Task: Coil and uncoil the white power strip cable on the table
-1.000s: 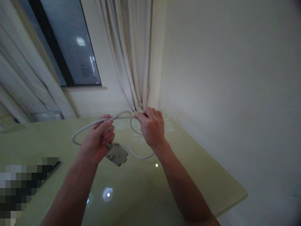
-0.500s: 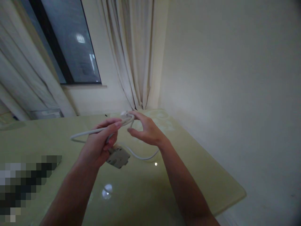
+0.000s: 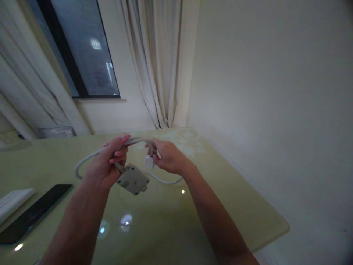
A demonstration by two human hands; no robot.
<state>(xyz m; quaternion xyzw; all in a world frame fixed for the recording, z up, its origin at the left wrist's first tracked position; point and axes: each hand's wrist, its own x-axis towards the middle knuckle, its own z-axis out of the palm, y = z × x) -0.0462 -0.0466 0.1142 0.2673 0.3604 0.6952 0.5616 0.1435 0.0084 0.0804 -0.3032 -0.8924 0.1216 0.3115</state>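
My left hand (image 3: 106, 167) is closed round a looped white cable (image 3: 91, 155) and holds a grey power strip (image 3: 132, 179) that hangs just above the table. My right hand (image 3: 168, 158) is closed on the cable's end, with the white plug (image 3: 149, 162) showing at my fingertips. The two hands are close together above the glossy yellow-green table (image 3: 193, 206). A loop of the cable sticks out to the left of my left hand, and another length droops to the table below my right wrist.
A black phone (image 3: 33, 213) lies on the table at the left, with a white flat object (image 3: 13, 200) beside it. Curtains (image 3: 160, 62) and a dark window (image 3: 79, 48) stand behind the table. A bare wall is at the right, by the table's right edge.
My right hand has come down from the top of the loop and closed on the plug end. The cable loop has tightened toward my left hand. The phone at the left now shows plainly.
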